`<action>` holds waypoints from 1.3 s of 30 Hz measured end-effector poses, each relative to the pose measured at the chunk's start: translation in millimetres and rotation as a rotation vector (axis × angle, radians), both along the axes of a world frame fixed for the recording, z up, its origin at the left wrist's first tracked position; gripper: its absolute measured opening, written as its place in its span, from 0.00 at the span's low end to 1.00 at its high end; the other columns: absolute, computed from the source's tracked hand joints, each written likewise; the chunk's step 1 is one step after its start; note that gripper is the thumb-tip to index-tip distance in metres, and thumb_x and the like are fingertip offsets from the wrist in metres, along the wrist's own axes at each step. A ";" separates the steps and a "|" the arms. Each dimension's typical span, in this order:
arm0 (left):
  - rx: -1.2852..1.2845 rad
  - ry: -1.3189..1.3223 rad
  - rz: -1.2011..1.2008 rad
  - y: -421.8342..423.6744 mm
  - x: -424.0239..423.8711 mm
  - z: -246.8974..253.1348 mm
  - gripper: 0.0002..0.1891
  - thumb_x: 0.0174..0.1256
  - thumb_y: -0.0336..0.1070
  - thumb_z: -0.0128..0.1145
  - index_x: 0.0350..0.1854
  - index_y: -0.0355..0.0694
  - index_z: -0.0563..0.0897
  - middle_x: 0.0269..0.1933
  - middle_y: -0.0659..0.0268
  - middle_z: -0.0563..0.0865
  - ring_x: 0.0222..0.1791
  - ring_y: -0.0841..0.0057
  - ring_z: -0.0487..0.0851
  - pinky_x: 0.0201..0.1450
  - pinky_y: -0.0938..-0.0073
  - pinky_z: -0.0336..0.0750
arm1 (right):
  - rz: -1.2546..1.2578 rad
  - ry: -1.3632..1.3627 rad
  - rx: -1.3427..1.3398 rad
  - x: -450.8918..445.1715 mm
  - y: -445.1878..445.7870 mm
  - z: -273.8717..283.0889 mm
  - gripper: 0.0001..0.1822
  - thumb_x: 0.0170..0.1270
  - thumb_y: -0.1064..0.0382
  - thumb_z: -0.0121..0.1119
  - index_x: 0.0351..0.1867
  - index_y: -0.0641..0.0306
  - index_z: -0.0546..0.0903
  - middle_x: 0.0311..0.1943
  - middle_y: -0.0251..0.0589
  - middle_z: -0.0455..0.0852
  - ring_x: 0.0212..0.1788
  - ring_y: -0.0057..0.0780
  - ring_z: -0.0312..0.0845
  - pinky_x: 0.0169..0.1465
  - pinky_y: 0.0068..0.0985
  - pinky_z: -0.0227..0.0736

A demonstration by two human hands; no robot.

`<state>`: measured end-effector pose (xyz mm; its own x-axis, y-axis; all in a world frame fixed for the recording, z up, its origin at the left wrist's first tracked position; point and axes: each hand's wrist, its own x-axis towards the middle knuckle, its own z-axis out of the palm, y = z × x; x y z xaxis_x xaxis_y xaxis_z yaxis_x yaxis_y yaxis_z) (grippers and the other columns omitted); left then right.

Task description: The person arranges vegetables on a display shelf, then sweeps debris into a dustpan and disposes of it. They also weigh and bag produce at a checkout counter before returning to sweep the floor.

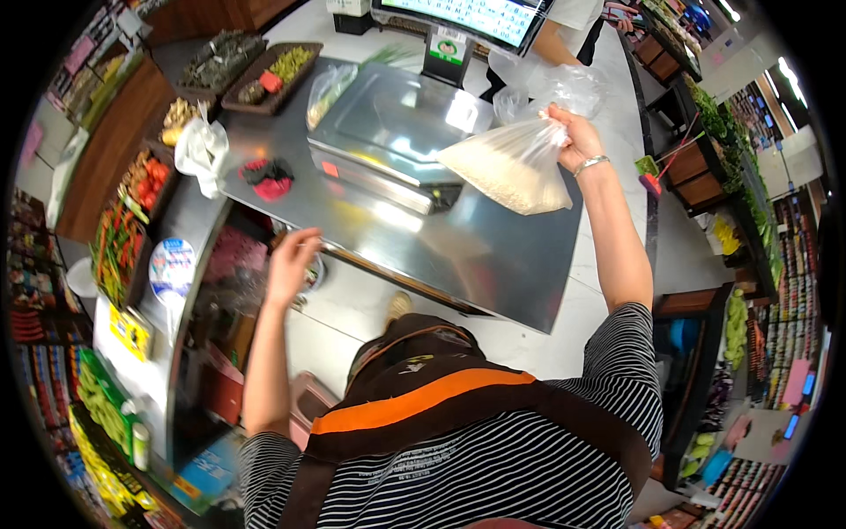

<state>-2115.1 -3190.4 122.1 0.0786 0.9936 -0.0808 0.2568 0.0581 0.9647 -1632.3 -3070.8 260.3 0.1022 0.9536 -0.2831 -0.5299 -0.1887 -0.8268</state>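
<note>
My right hand [576, 139] grips the gathered top of a clear plastic bag of pale, grain-like food [512, 168], lifted over the right side of a steel counter. Left of the bag stands a weighing scale [396, 125] with a flat metal top. My left hand [293, 264] is over the counter's near edge, fingers apart, holding nothing. Black and red cloth gloves [268, 178] lie on the counter beyond it. Behind the scale a clear bag of green vegetables [328, 92] rests on the counter.
A lit screen [469, 20] stands behind the scale. Across the counter a person [562, 40] is beside clear plastic bags [562, 86]. At left are a knotted white bag [201, 149], trays of tomatoes [152, 182] and peppers [117, 248], and a brown basket [228, 102].
</note>
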 end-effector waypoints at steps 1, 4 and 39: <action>-0.051 -0.130 -0.056 11.6 20.7 10.4 0.13 0.67 0.36 0.53 0.50 0.35 0.78 0.39 0.67 0.84 0.41 0.81 0.81 0.42 0.81 0.73 | -0.007 0.028 -0.022 -18.7 10.5 1.9 0.04 0.62 0.71 0.53 0.37 0.67 0.73 0.26 0.36 0.78 0.19 0.15 0.70 0.13 0.08 0.54; -0.092 -0.180 -0.305 43.6 45.3 16.8 0.14 0.68 0.37 0.52 0.51 0.35 0.77 0.46 0.67 0.82 0.46 0.78 0.81 0.46 0.79 0.73 | 0.044 0.090 -0.035 -64.3 44.4 7.8 0.03 0.62 0.70 0.54 0.35 0.66 0.73 0.25 0.35 0.77 0.18 0.15 0.69 0.14 0.09 0.55; -0.058 -0.525 -0.435 259.5 91.5 76.0 0.24 0.61 0.37 0.59 0.57 0.35 0.67 0.44 0.61 0.78 0.41 0.80 0.79 0.37 0.79 0.76 | 0.088 -1.400 0.251 -195.6 14.2 -18.5 0.19 0.47 0.74 0.62 0.44 0.61 0.79 0.26 0.36 0.80 0.19 0.23 0.72 0.25 0.22 0.68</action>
<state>-2023.6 -2931.0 198.1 0.5126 0.8583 0.0254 -0.2330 0.1106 0.9662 -1827.9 -3056.7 241.8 0.0907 0.9804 0.1747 0.7446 0.0497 -0.6656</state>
